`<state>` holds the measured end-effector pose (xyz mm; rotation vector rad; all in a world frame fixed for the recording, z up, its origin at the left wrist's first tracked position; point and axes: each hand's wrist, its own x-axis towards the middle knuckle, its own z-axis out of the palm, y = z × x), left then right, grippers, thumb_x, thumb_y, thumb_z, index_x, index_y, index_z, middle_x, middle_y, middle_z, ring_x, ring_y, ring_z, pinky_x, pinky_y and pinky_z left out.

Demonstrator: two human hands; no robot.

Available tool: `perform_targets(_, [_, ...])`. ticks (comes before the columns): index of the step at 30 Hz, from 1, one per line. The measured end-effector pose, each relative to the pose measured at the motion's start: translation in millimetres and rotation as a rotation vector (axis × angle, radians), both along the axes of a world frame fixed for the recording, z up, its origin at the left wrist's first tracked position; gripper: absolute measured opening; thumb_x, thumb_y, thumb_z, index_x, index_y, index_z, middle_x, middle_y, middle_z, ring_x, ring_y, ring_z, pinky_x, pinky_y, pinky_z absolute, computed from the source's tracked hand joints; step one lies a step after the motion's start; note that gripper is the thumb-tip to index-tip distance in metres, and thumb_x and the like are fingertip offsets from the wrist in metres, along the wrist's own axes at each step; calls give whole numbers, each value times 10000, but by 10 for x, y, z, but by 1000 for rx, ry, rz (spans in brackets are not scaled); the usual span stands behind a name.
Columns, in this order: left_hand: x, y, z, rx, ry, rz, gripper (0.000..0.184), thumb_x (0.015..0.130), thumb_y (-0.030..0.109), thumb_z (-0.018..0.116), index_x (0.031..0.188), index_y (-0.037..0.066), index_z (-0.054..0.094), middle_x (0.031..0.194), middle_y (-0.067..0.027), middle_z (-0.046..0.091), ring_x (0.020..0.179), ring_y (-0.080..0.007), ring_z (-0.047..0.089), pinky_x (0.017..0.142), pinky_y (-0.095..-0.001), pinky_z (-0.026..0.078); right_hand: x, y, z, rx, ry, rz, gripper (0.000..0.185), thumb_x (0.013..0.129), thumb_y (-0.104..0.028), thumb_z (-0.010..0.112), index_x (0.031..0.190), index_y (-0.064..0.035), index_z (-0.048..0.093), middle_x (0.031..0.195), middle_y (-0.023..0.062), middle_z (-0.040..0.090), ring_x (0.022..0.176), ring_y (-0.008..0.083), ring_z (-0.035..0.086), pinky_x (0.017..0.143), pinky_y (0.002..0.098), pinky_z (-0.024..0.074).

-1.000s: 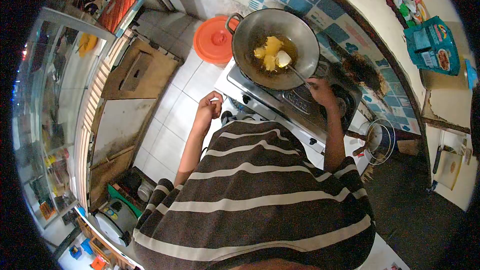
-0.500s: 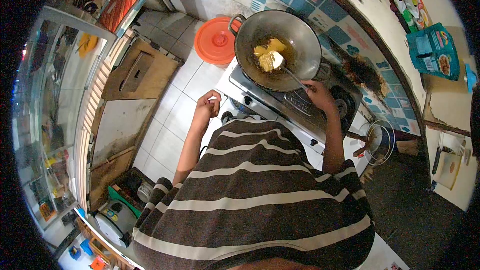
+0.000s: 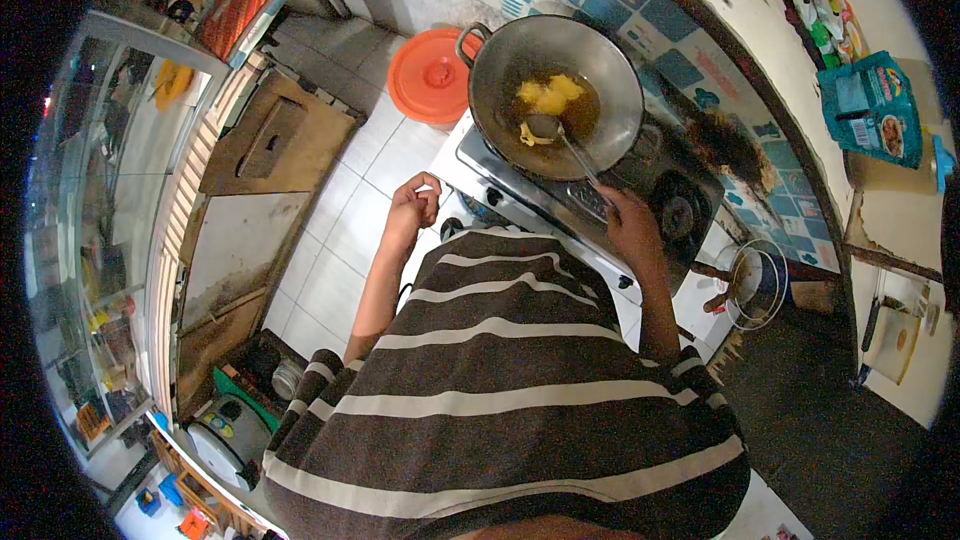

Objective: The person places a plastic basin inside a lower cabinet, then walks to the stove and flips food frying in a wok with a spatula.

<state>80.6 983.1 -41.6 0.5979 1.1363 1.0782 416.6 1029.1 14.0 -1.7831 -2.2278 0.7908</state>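
A dark wok (image 3: 610,80) rests on the stove (image 3: 510,180), holding oil and several yellow pieces (image 3: 550,96). My right hand (image 3: 632,225) is closed round the handle of a metal spatula (image 3: 578,152). The spatula's rounded head lies in the oil at the near side of the wok, beside a yellow piece (image 3: 536,135). In the air left of the stove, over the floor, my left hand (image 3: 415,202) has its fingers curled; nothing shows in it.
An orange lidded bucket (image 3: 430,78) stands left of the wok. The second burner (image 3: 682,208) is to the right. A wire-rimmed strainer (image 3: 757,283) sits beyond the stove's right end. A teal packet (image 3: 868,110) is at the upper right, and a glass cabinet (image 3: 130,170) at the left.
My right hand and the spatula have moved down toward my body, and the spatula head has turned. The yellow pieces have shifted in the oil. My left hand has barely moved.
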Motion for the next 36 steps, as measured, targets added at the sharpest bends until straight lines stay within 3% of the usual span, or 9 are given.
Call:
perform_targets(3, [30,25,-23,-22,11,-10,291,625,-73,310,827,44,485,494,35,305,418,-73,255,405,-227,191,130,-18,-219,157,87,-44,305,830,-57,513,1123,-127,565,936,201,599,803,372,572,757,394,459])
perform_targets(6, [58,72,1,-33,-6,-25,294,625,-76,309,828,43,486,496,35,307,420,-71,257,406,-227,195,147,101,-302,-49,90,-210,293,840,-62,502,1126,-101,554,935,207,601,815,355,591,758,398,461])
perform_targets(12, [98,88,81,-1,42,-56,187,697,-6,339,806,62,475,515,74,305,427,-43,239,404,-215,166,265,420,-828,13,133,-28,277,810,-56,521,1079,-19,577,918,227,616,763,302,612,730,367,466])
perform_targets(18, [54,40,-22,-60,41,-15,245,664,-55,324,819,50,483,499,44,323,422,-65,271,398,-223,181,53,741,-587,-174,64,21,267,755,-20,509,989,-3,637,929,222,625,872,295,617,780,354,464])
perform_targets(27, [28,-63,-5,-66,19,27,280,636,-70,316,837,43,475,493,37,307,430,-74,264,409,-229,178,299,879,-946,-125,107,223,281,770,-54,508,1018,-37,638,927,206,636,916,294,614,829,347,461])
perform_targets(29, [33,-68,-10,-62,27,30,279,637,-69,316,837,43,474,493,40,298,430,-72,255,410,-230,177,110,864,-323,-344,0,106,279,773,-60,511,1021,-48,638,964,203,628,923,297,611,830,350,462])
perform_targets(31, [34,-70,-35,-57,24,36,277,638,-68,315,837,43,474,494,43,291,427,-71,244,409,-230,175,144,887,-206,-365,-77,79,277,779,-70,511,1024,-55,638,988,199,623,929,303,608,830,359,463])
perform_targets(33, [37,-76,-45,-47,7,43,277,638,-67,316,837,42,475,493,45,291,423,-69,238,408,-231,173,432,948,-511,-191,-122,143,274,787,-83,508,1028,-58,637,997,196,619,933,312,604,832,375,464])
perform_targets(36, [36,-88,-70,-42,0,41,251,663,-59,331,828,58,480,503,60,305,417,-58,248,406,-223,175,226,849,64,-63,-228,22,267,788,-100,508,1016,-54,638,1003,203,611,940,331,594,838,402,461])
